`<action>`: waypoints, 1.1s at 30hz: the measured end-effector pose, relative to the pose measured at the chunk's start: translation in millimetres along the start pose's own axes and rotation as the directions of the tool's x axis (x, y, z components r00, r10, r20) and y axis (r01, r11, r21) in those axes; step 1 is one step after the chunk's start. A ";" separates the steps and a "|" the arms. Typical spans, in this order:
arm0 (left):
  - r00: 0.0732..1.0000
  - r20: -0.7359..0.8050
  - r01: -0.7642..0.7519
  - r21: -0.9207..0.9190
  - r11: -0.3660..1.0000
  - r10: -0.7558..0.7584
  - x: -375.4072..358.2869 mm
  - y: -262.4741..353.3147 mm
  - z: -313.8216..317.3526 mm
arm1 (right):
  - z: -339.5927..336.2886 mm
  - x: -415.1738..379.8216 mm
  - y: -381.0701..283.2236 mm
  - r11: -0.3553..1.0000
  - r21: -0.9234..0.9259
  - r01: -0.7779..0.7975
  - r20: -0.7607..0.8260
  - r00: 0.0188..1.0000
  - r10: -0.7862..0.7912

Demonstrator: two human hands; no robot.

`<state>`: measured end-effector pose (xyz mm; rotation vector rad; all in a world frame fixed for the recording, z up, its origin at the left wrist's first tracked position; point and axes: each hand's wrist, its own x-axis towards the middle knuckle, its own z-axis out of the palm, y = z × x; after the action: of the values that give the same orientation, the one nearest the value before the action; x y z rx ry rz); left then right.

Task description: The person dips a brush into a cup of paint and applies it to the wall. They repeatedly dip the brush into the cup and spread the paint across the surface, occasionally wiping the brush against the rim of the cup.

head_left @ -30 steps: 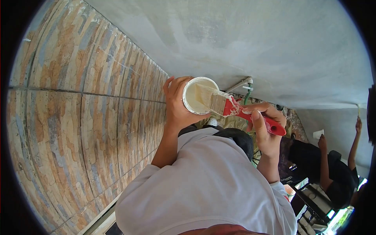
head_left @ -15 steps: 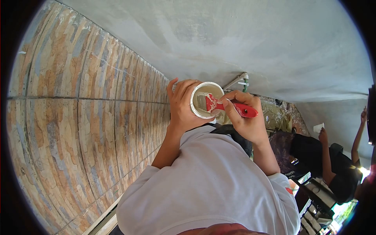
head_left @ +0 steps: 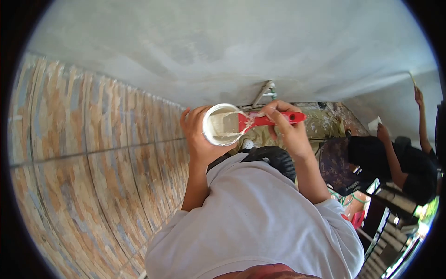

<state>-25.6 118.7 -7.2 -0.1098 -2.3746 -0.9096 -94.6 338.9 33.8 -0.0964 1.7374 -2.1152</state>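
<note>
Left hand: the left hand [head_left: 198, 135] is closed around the outside of the white cup [head_left: 205, 126], fingers curved against its wall.
Right hand: the right hand [head_left: 290, 132] grips the red-handled brush [head_left: 263, 121], thumb and fingers pinched about the handle between its hanging hole and the metal band.
White cup: held in front of the torso, its open mouth facing the camera; pale, cream-coloured material coats the inside and rim.
Red-handled brush: lies across the cup's right rim, bristle end inside the mouth, handle pointing right; cream residue on the red part nearest the metal band. Contact between bristles and cup bottom: cannot tell.
Clothing: light grey shirt [head_left: 251, 209] on the wearer, below both hands in the view.
Grey wall: smooth grey wall [head_left: 232, 51], patchy in tone, beyond the hands.
Tiled surface: stone-patterned tiles [head_left: 107, 186] in tan, brown and grey, to the left, with dark joints.
Pipe: a pale pipe [head_left: 259, 94] near the base of the grey wall.
Co-worker: a person in dark clothing [head_left: 409, 160] at right, one hand holding a small white container [head_left: 374, 124], the other raised with a slender tool [head_left: 412, 79] near the wall.
</note>
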 end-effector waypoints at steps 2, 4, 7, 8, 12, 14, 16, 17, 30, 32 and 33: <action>0.999 -0.006 -0.037 -0.026 0.999 0.037 -0.8 -1.6 5.3 | -12.0 -0.2 11.4 0.999 0.042 0.017 -0.033 0.999 -0.015; 0.995 0.003 -0.096 -0.085 0.992 0.097 -6.0 -12.9 14.7 | -14.9 -5.1 15.7 0.990 0.129 -0.055 -0.043 0.997 0.061; 0.998 0.007 -0.062 -0.123 0.990 0.063 -3.1 -6.9 16.9 | -10.1 -9.1 9.8 0.997 0.075 -0.013 -0.064 0.998 0.018; 0.996 0.067 -0.055 -0.125 0.991 0.064 -2.2 -7.6 15.4 | -12.4 -10.1 11.6 0.996 0.091 -0.002 -0.048 0.999 0.006; 0.989 0.094 -0.094 -0.188 0.978 0.113 0.6 -24.1 18.3 | -4.2 -18.7 16.5 0.993 0.116 0.000 -0.064 0.998 0.008; 0.986 0.107 -0.105 -0.208 0.972 0.129 5.7 -29.7 13.8 | 1.7 -23.1 21.5 0.986 0.159 0.042 -0.135 0.991 -0.020; 0.984 0.115 -0.102 -0.250 0.963 0.134 11.0 -33.1 12.7 | 9.1 -27.4 20.5 0.989 0.138 0.054 -0.149 0.988 -0.033; 0.983 0.116 -0.107 -0.263 0.959 0.142 11.9 -34.8 12.1 | 15.8 -30.4 19.0 0.983 0.179 0.052 -0.188 0.982 -0.017; 0.976 0.185 -0.048 -0.326 0.944 0.114 23.9 -79.3 -17.3 | 79.1 -31.4 45.4 0.933 0.348 0.089 -0.357 0.933 0.044; 0.974 0.211 -0.005 -0.353 0.936 0.085 21.0 -91.4 -15.4 | 88.8 -33.5 44.5 0.939 0.321 0.121 -0.433 0.901 0.031; 0.973 0.228 0.052 -0.368 0.928 0.036 17.9 -100.2 -14.4 | 92.4 -31.4 53.9 0.938 0.309 0.158 -0.466 0.885 0.004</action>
<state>-60.7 30.8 -47.4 -0.3741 -2.3794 -1.4131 -24.1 256.1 9.3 0.4815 1.5818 -2.6252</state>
